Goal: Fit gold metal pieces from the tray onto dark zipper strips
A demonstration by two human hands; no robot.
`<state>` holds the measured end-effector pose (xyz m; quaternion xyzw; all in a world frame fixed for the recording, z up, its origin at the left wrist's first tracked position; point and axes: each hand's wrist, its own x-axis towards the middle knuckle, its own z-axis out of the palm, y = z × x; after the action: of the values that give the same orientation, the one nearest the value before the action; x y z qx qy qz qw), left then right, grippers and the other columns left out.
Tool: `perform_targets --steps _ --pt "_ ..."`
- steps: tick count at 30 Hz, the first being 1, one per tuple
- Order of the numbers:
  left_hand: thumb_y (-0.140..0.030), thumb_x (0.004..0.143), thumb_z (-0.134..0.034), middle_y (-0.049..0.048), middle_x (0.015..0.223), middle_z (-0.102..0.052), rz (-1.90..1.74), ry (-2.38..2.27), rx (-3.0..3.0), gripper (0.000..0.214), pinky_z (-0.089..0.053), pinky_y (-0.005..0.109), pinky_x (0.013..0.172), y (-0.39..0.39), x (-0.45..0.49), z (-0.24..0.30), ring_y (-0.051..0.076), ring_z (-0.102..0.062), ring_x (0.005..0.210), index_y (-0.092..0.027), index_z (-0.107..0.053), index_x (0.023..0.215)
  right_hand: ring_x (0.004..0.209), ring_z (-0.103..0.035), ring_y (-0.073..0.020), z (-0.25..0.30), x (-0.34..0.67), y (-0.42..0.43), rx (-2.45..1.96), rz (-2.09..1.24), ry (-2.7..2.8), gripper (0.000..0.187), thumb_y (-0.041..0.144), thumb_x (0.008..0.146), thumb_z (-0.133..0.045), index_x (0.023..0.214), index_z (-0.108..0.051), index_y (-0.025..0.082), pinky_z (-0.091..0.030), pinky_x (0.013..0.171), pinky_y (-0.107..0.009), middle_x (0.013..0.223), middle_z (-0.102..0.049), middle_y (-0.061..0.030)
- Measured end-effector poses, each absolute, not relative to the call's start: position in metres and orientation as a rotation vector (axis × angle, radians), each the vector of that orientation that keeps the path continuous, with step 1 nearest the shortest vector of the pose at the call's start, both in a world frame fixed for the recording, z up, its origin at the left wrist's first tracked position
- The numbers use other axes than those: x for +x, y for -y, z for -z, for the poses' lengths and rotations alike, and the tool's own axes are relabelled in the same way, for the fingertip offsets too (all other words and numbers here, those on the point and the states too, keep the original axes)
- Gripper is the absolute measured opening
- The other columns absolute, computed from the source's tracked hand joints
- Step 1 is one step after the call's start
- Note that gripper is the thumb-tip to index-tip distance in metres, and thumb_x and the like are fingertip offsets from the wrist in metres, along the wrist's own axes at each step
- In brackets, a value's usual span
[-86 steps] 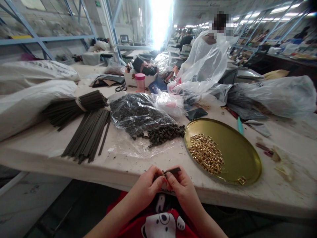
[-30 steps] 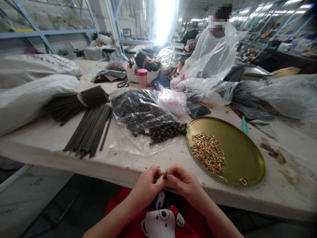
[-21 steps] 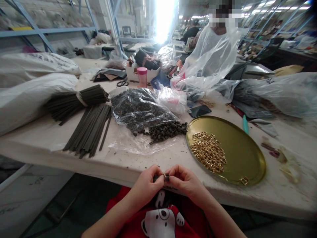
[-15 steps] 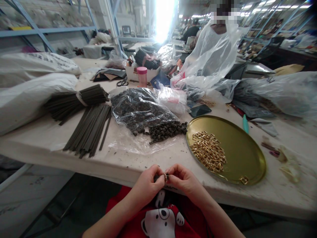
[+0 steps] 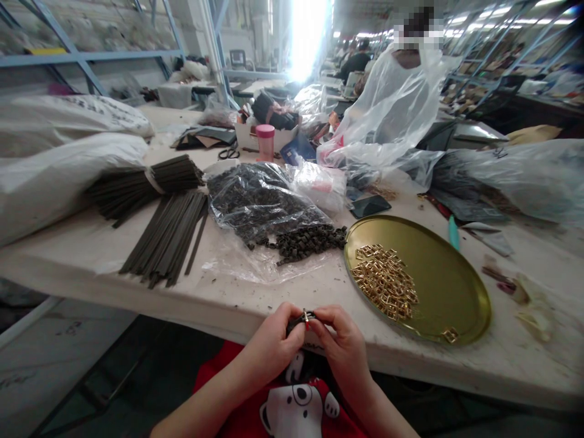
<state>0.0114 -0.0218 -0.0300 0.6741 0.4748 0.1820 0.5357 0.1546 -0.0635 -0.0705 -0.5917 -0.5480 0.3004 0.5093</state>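
Observation:
My left hand (image 5: 274,342) and my right hand (image 5: 343,344) meet at the near edge of the table, fingers pinched together. Between the fingertips sits a small dark strap piece with a gold buckle (image 5: 305,317); both hands grip it. Just beyond lie a heap of small dark loops (image 5: 308,240) spilling from a clear plastic bag (image 5: 258,204), and a round gold tray (image 5: 449,292) with a pile of gold buckles (image 5: 384,281) on its left side.
Long dark strips (image 5: 166,237) lie loose and in a tied bundle (image 5: 137,185) at the left, beside white sacks (image 5: 55,176). A pink cup (image 5: 265,142), scissors (image 5: 228,153), a phone (image 5: 369,206) and plastic bags lie farther back. Another person in clear plastic (image 5: 392,103) is behind the table.
A longer dark strip stuck out from my right fingers 2.9 s ago; now only a short piece with the buckle shows. My hands stay together, the right wrist turned inward slightly.

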Motion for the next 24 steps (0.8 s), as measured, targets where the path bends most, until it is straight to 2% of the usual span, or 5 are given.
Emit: perform_targets --steps 5,9,13,24 --pt "-0.030 0.083 -0.045 0.0019 0.081 -0.059 -0.462 -1.152 1.567 0.016 -0.039 0.026 0.069 0.0225 0.0092 0.0290 0.016 -0.053 0.077 -0.015 -0.052 0.084 0.086 -0.060 -0.0185 0.0666 0.1526 0.0697 -1.392 -0.489 1.534 0.014 0.020 0.084 -0.051 0.095 -0.059 0.020 -0.051 0.074 -0.032 0.089 -0.064 -0.0060" --pt "-0.021 0.080 -0.047 0.0022 0.084 -0.060 -0.499 -1.165 1.565 0.011 -0.040 0.026 0.070 0.0246 0.0098 0.0330 0.017 -0.054 0.079 -0.016 -0.053 0.087 0.086 -0.062 -0.0198 0.0690 0.1487 0.0710 -1.435 -0.337 1.596 0.018 0.022 0.082 -0.053 0.099 -0.058 0.019 -0.053 0.074 -0.033 0.092 -0.066 -0.0079" --pt "-0.015 0.078 -0.045 0.0034 0.088 -0.060 -0.538 -1.146 1.555 0.015 -0.041 0.027 0.074 0.0268 0.0111 0.0345 0.017 -0.055 0.082 -0.015 -0.052 0.092 0.086 -0.063 -0.0204 0.0726 0.1475 0.0691 -1.435 -0.236 1.680 0.020 0.022 0.084 -0.051 0.102 -0.058 0.017 -0.054 0.076 -0.035 0.093 -0.066 -0.0097" --pt "-0.018 0.081 -0.043 0.0043 0.089 -0.061 -0.555 -1.136 1.535 0.015 -0.042 0.028 0.075 0.0292 0.0121 0.0285 0.017 -0.056 0.083 -0.016 -0.052 0.093 0.085 -0.064 -0.0203 0.0721 0.1501 0.0690 -1.437 -0.244 1.682 0.020 0.023 0.084 -0.051 0.102 -0.058 0.018 -0.054 0.075 -0.035 0.091 -0.068 -0.0086"
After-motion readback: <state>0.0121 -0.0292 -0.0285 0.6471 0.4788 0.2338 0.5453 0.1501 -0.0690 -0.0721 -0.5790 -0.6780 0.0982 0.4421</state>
